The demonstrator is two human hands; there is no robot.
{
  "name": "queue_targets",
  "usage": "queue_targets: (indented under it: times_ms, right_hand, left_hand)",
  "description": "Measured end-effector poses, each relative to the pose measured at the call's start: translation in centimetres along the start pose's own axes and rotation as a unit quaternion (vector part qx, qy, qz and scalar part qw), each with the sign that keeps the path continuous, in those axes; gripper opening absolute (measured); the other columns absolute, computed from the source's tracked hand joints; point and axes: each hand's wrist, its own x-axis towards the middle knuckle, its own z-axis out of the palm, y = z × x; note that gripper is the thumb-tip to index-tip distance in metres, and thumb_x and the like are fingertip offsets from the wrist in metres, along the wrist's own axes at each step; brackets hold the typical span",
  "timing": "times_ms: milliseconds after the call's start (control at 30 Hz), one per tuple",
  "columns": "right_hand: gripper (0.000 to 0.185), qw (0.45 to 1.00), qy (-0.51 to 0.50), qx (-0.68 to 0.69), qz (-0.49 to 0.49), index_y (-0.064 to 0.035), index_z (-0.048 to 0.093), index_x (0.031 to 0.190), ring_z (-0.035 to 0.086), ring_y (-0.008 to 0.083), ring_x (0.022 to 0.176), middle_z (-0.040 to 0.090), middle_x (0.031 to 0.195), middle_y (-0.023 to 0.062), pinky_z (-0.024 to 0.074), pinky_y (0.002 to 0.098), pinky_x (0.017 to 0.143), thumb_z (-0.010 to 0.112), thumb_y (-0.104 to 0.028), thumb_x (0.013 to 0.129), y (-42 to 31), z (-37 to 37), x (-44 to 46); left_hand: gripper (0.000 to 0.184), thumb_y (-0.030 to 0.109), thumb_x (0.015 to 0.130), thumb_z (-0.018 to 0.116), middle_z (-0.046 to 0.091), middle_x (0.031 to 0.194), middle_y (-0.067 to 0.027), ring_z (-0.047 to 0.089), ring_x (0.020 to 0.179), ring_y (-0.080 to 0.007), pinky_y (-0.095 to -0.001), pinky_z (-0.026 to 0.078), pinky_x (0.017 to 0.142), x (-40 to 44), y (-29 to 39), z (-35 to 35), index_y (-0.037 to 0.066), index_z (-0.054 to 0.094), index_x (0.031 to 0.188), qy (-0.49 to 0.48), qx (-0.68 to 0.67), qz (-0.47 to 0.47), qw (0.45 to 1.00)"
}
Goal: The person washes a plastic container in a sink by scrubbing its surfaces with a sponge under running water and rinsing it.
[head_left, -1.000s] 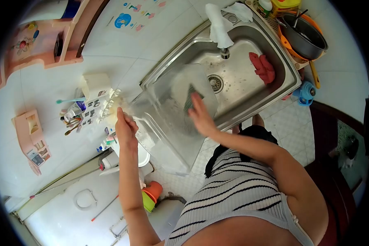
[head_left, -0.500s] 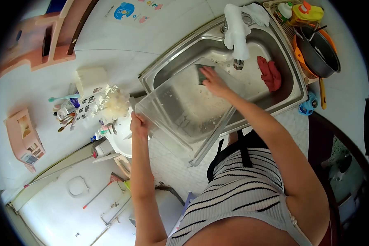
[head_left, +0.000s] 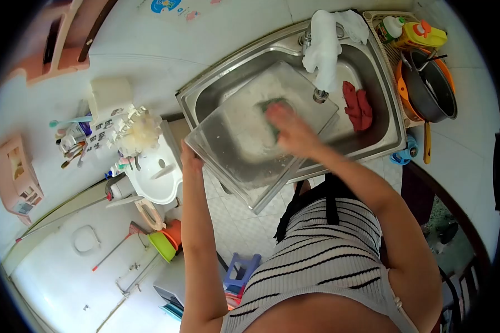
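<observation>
A clear plastic bin (head_left: 236, 172) is tilted over the metal sink (head_left: 205, 102), its inside facing me. My left hand (head_left: 191, 157) is closed on the bin's left corner; most of its fingers are hidden behind the wall. Inside the bin, my right hand (head_left: 295, 133) presses a dark green scouring pad (head_left: 275, 132) against the bottom. That hand is blurred by motion and covers part of the pad. Whitish, cloudy wet marks show on the plastic around it.
A tap wrapped in white cloth (head_left: 323, 53) hangs over the sink. A red cloth (head_left: 358, 108) lies in the basin. On the right rack are a dark pan (head_left: 436, 91) and bottles (head_left: 422, 34). A white washbasin (head_left: 160, 183) stands at left.
The bin has shifted, its far edge now showing below the tap. My right hand and the pad have moved down toward the middle of the bin. My left hand still grips the corner.
</observation>
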Motion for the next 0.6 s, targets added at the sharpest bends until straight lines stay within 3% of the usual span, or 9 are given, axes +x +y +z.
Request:
queue_targets:
  times_ms: [67,167,233,300,367,433,467,533,600]
  right_hand:
    - [0.057,0.986,0.078,-0.075,0.127,-0.0088,0.039,0.133,0.028,0.0344,0.129,0.035,0.137,0.0174,0.0237,0.0411,0.108,0.049,-0.010,0.076,6.3,-0.7,-1.9]
    - [0.060,0.981,0.115,-0.109,0.112,-0.0075,0.038,0.134,0.029,0.0364,0.128,0.035,0.137,0.0199,0.0238,0.0427,0.107,0.051,-0.010,0.075,5.9,-1.0,-3.9]
    - [0.063,0.995,0.039,-0.077,0.048,-0.0049,0.031,0.136,0.026,0.0339,0.131,0.030,0.141,0.0152,0.0204,0.0424,0.109,0.048,-0.007,0.075,0.5,-0.2,-4.5]
    - [0.066,0.999,-0.028,-0.021,-0.036,-0.0074,0.036,0.135,0.029,0.0300,0.130,0.032,0.140,0.0138,0.0229,0.0439,0.107,0.055,-0.010,0.072,-4.5,1.0,-4.3]
    - [0.068,0.991,-0.066,-0.003,-0.118,-0.0100,0.038,0.134,0.029,0.0269,0.131,0.032,0.142,0.0102,0.0233,0.0425,0.108,0.058,-0.009,0.069,-8.9,2.0,-3.9]
    - [0.068,0.981,-0.093,-0.002,-0.170,-0.0108,0.038,0.134,0.029,0.0264,0.132,0.032,0.142,0.0096,0.0234,0.0424,0.108,0.058,-0.010,0.069,-9.1,2.8,-3.6]
    - [0.068,0.969,-0.120,-0.003,-0.214,-0.0116,0.039,0.134,0.028,0.0259,0.132,0.032,0.142,0.0091,0.0234,0.0423,0.108,0.058,-0.010,0.069,-9.2,3.4,-3.6]
    - [0.068,0.972,-0.132,-0.043,-0.190,-0.0108,0.038,0.134,0.028,0.0267,0.132,0.032,0.142,0.0090,0.0230,0.0430,0.108,0.058,-0.009,0.069,-6.3,2.9,-3.1]
    - [0.068,0.990,-0.046,-0.106,-0.083,-0.0081,0.039,0.133,0.029,0.0297,0.130,0.034,0.141,0.0118,0.0235,0.0433,0.107,0.057,-0.008,0.068,-2.0,1.4,-2.2]
  left_hand:
    - [0.054,0.046,0.095,0.031,0.058,0.112,-0.0123,0.056,0.104,-0.0299,-0.0450,0.048,0.088,2.4,-0.3,-2.2,0.001,0.050,0.117,-0.054,-0.017,-0.038,0.998]
    - [0.056,0.051,0.094,0.031,0.059,0.108,-0.0107,0.058,0.098,-0.0281,-0.0428,0.050,0.083,2.0,-0.3,-0.3,0.002,0.052,0.114,0.028,0.008,-0.024,0.999]
    - [0.058,0.053,0.093,0.031,0.060,0.104,-0.0094,0.059,0.093,-0.0255,-0.0405,0.051,0.077,-1.1,-0.5,1.6,0.003,0.052,0.112,0.004,0.041,0.023,0.999]
    - [0.059,0.056,0.092,0.031,0.060,0.100,-0.0081,0.060,0.088,-0.0230,-0.0382,0.051,0.072,-3.1,-2.0,1.7,0.004,0.053,0.109,-0.019,0.077,0.073,0.994]
    - [0.062,0.060,0.090,0.031,0.059,0.089,-0.0045,0.057,0.077,-0.0172,-0.0313,0.048,0.063,-5.2,-4.4,-0.1,0.005,0.055,0.104,-0.141,0.141,0.075,0.977]
    - [0.065,0.065,0.087,0.033,0.055,0.081,-0.0025,0.054,0.070,-0.0138,-0.0267,0.044,0.059,-9.1,-7.1,1.3,0.006,0.057,0.099,-0.039,0.143,0.113,0.982]
    - [0.065,0.065,0.087,0.033,0.055,0.081,-0.0025,0.054,0.070,-0.0138,-0.0267,0.044,0.059,-10.5,-7.5,1.7,0.006,0.057,0.099,-0.035,0.147,0.115,0.982]
    - [0.059,0.067,0.085,0.036,0.046,0.067,0.0013,0.047,0.060,-0.0114,-0.0263,0.039,0.053,-12.0,-7.8,2.1,0.013,0.056,0.084,0.028,0.166,0.127,0.977]
    - [0.060,0.067,0.085,0.036,0.047,0.068,0.0011,0.048,0.061,-0.0115,-0.0261,0.039,0.053,-11.5,-7.7,1.8,0.011,0.058,0.085,0.047,0.163,0.115,0.979]
